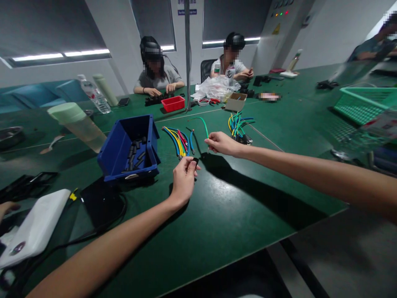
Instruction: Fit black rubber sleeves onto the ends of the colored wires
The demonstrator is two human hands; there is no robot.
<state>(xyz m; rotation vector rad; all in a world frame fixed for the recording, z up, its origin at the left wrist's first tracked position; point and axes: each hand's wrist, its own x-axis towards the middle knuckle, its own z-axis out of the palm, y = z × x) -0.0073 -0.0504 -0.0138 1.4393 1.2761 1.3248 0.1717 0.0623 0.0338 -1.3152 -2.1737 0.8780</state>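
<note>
In my right hand [221, 143] a green wire [204, 123] is pinched near its lower end, and its free length curves up and to the left. My left hand [183, 179] is closed on a small black sleeve [195, 161], just left of and nearer than the right hand. Beyond the left hand lies a row of blue, yellow and red wires [179, 140]. Past my right wrist rests a bundle of green, yellow and blue wires [238, 126] with dark ends. The blue bin [107, 165] on the left holds several black sleeves [134, 155].
A green-lidded bottle [77, 124] leans behind the bin. A white phone-like device [34, 227] and a black cable [74, 240] lie at the left. Farther back are a red tray [173, 104], a cardboard box [235, 102] and two seated people. A green basket [356, 105] stands right.
</note>
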